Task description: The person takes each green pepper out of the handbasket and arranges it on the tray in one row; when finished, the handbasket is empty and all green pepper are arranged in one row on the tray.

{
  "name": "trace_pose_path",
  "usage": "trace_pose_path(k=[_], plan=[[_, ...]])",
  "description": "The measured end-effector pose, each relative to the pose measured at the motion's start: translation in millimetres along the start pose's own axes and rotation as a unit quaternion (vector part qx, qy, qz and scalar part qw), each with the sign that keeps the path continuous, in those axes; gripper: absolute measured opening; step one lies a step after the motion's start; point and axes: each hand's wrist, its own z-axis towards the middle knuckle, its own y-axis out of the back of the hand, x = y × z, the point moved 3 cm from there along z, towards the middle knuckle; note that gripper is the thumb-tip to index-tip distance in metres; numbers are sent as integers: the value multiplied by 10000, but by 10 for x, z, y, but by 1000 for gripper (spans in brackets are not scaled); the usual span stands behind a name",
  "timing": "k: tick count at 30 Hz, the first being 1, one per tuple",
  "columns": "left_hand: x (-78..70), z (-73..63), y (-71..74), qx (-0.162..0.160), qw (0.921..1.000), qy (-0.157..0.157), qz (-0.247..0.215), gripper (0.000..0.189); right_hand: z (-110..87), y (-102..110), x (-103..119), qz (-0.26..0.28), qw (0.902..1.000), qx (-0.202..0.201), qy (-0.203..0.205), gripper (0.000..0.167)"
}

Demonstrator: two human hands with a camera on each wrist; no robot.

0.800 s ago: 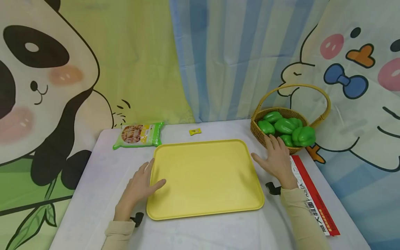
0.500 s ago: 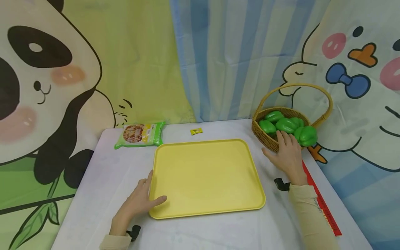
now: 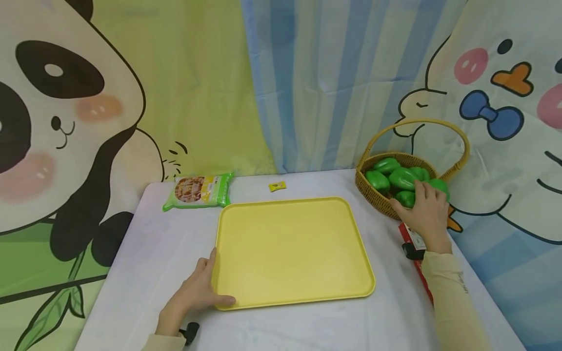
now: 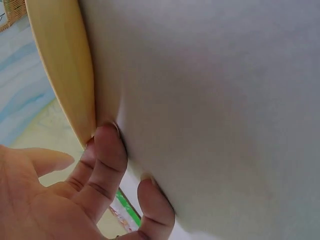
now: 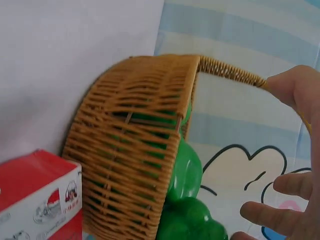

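Note:
My left hand is at the near left corner of a yellow tray, its thumb over the rim. In the left wrist view, fingertips touch the white cloth beside the tray's edge, and the thumb looks apart from the tray. My right hand hovers at the front of a wicker basket, its fingers over the nearest green bell peppers. Its fingers are spread in the right wrist view, above the peppers, and grip nothing.
A long red and white box lies partly under my right wrist, close to the basket. At the back are a green food packet and a small yellow wrapped piece. The basket's tall handle arches over the peppers.
My right hand has moved right and forward from the tray's right side to above the peppers. My left hand has slid nearer along the tray's left edge to the corner.

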Motion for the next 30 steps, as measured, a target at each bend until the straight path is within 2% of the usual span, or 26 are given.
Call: trace_pose_path(k=[7,14,20,26,30], plan=[[29,47,-22,-78,9998,-123,98,152,82,5,-235,57,9996,35,-284,89],[64,45,-37,20,9998,-34,203,155,128,19,-377,122,9986,37,-508,87],[51,32,-31,-17,9998,-39,213,154,181,34,-519,166,9957,225,-881,92],[68,34,-39,25,9998,31,210,155,230,6,-616,131,9932,538,-1027,99],[68,43,-38,37,9998,-10,193,155,232,-12,-671,151,9919,628,-1091,96]])
